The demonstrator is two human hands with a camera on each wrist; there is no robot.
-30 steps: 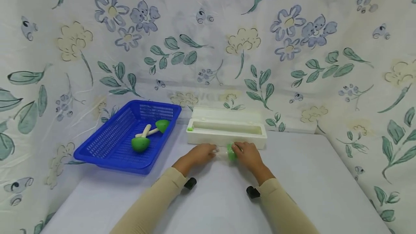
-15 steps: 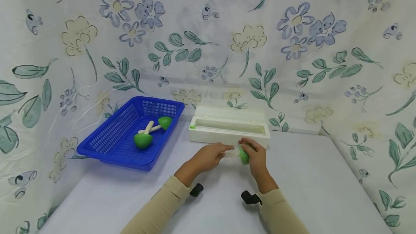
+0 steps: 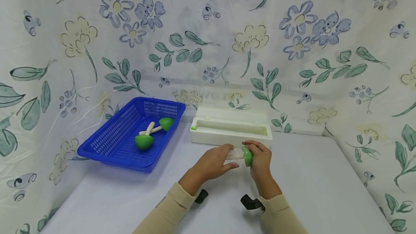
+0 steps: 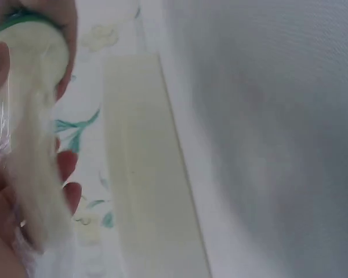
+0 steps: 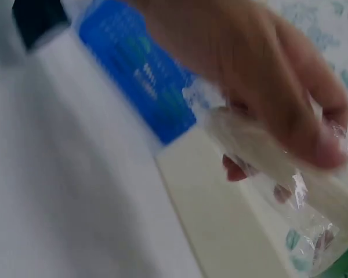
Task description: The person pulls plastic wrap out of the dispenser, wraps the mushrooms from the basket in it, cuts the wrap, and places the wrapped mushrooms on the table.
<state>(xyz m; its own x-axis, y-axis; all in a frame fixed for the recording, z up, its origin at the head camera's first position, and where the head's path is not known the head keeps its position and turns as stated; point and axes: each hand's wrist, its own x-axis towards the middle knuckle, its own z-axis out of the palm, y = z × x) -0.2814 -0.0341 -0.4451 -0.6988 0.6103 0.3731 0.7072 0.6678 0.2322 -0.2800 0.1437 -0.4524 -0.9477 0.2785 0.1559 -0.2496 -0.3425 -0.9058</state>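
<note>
Head view: the right hand (image 3: 261,160) clamped the green cap (image 3: 248,156), the left hand (image 3: 212,162) curled round the stem (image 4: 32,124), the wrapped mushroom (image 3: 240,155) between both grips; slack film (image 5: 300,194) risked slipping, dropping it onto the bench (image 3: 225,207) below.

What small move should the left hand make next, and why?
I'd probably have the left hand smooth the loose clear film against the pale stem. The right wrist view shows the film creased and standing off the stem's side, while the right hand holds the green cap, which should steady the piece.
</note>
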